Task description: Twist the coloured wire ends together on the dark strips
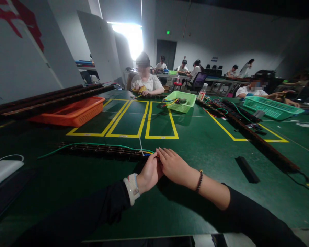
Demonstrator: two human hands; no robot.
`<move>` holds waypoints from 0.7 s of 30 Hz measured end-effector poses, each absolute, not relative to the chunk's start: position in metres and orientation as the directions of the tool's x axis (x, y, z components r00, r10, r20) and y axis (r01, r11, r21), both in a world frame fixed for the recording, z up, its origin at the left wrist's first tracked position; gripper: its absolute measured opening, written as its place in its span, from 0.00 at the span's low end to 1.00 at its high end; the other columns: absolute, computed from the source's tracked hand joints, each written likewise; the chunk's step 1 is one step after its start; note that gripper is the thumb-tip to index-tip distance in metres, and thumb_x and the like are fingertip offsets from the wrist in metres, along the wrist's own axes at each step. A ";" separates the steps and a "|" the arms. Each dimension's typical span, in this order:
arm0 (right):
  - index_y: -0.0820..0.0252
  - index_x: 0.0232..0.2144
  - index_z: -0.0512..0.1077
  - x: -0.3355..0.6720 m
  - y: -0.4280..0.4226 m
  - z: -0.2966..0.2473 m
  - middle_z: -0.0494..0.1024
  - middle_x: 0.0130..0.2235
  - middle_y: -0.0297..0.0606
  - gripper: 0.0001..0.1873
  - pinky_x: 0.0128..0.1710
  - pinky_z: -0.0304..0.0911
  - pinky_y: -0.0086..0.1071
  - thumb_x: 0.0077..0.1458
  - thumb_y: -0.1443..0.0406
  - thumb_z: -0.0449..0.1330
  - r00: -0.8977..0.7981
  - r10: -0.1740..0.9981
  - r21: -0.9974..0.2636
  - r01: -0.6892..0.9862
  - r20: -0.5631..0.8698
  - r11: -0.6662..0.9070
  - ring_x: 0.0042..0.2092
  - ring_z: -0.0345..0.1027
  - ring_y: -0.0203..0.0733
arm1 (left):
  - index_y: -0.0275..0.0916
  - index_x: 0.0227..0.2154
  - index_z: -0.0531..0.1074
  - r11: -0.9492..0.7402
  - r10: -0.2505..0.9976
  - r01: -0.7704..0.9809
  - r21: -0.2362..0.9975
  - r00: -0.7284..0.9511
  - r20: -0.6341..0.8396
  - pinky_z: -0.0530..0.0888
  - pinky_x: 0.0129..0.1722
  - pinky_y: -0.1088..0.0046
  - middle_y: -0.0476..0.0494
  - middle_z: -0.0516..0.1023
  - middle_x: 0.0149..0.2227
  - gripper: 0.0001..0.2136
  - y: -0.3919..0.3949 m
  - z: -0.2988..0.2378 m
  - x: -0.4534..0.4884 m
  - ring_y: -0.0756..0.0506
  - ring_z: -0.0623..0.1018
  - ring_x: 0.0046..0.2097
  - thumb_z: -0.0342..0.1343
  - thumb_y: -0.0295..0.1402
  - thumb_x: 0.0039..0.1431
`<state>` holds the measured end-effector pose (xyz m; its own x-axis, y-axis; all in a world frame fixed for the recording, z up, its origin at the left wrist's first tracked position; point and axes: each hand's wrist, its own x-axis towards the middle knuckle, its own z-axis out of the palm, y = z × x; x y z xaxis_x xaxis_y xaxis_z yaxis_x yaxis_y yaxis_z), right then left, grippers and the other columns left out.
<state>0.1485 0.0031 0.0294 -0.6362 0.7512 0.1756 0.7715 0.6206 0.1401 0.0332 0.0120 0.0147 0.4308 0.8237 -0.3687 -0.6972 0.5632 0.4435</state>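
A long dark strip [103, 151] lies across the green table [195, 144] in front of me, with a green cable [92, 144] running along it. My left hand [149, 173], with a white band on the wrist, is closed round the strip's right end, where blue and yellow wires show. My right hand [173, 166], with a bead bracelet at the wrist, rests against the left hand. Its fingers are pressed together over that same end, and what they hold is hidden. A thin white tie [140, 142] sticks up just left of my hands.
An orange basket [72, 111] stands at the left and a light green basket [181, 102] further back. More dark strips [247, 128] lie to the right, with a small black bar [247, 169] nearby. A white device [2, 169] lies at the near left. Other people sit at the far side.
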 end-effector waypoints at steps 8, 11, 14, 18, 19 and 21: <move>0.69 0.53 0.65 0.160 0.010 0.061 0.62 0.58 0.54 0.22 0.55 0.56 0.39 0.57 0.66 0.52 -0.680 0.729 -0.070 0.726 0.072 0.684 0.56 0.60 0.48 | 0.35 0.34 0.70 0.549 0.836 -0.653 0.522 0.413 -0.362 0.71 0.42 0.72 0.43 0.77 0.33 0.10 0.010 0.008 0.032 0.49 0.76 0.35 0.47 0.35 0.62; 0.65 0.42 0.73 0.168 0.013 0.083 0.74 0.45 0.47 0.14 0.46 0.62 0.36 0.56 0.63 0.56 -0.627 0.777 -0.091 0.772 0.059 0.629 0.46 0.68 0.45 | 0.34 0.33 0.70 0.576 0.818 -0.629 0.522 0.443 -0.368 0.72 0.41 0.71 0.43 0.77 0.31 0.12 0.011 0.007 0.029 0.49 0.76 0.32 0.47 0.36 0.62; 0.62 0.32 0.74 0.172 0.012 0.094 0.75 0.35 0.41 0.08 0.36 0.63 0.32 0.54 0.63 0.58 -0.529 0.848 -0.053 0.847 0.016 0.529 0.36 0.70 0.41 | 0.32 0.33 0.71 0.607 0.794 -0.597 0.524 0.469 -0.386 0.71 0.42 0.70 0.40 0.77 0.32 0.14 0.011 0.008 0.029 0.48 0.76 0.34 0.46 0.38 0.62; 0.62 0.31 0.75 0.169 0.006 0.089 0.76 0.33 0.42 0.08 0.32 0.62 0.30 0.54 0.63 0.58 -0.506 0.859 0.025 0.860 -0.080 0.510 0.35 0.71 0.42 | 0.32 0.31 0.72 0.610 0.793 -0.595 0.524 0.469 -0.390 0.71 0.42 0.70 0.41 0.77 0.31 0.16 0.012 0.008 0.029 0.48 0.76 0.34 0.45 0.39 0.63; 0.62 0.32 0.75 0.167 0.005 0.086 0.76 0.34 0.43 0.09 0.32 0.62 0.31 0.54 0.63 0.58 -0.510 0.855 0.047 0.855 -0.092 0.516 0.35 0.71 0.44 | 0.32 0.31 0.72 0.604 0.797 -0.597 0.528 0.471 -0.379 0.71 0.42 0.70 0.41 0.77 0.31 0.16 0.012 0.008 0.028 0.48 0.76 0.34 0.45 0.39 0.63; 0.63 0.36 0.75 0.164 0.004 0.081 0.77 0.35 0.45 0.10 0.32 0.63 0.32 0.53 0.63 0.58 -0.513 0.851 0.087 0.848 -0.112 0.523 0.36 0.72 0.46 | 0.32 0.31 0.72 0.595 0.803 -0.595 0.541 0.478 -0.357 0.71 0.43 0.70 0.41 0.77 0.31 0.16 0.012 0.007 0.028 0.48 0.76 0.34 0.45 0.39 0.63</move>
<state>0.1644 0.0038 0.0807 -0.5134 0.8508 -0.1119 0.8478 0.5231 0.0872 0.0282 0.0124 0.0069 0.4775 0.8028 -0.3571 -0.5950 0.5945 0.5408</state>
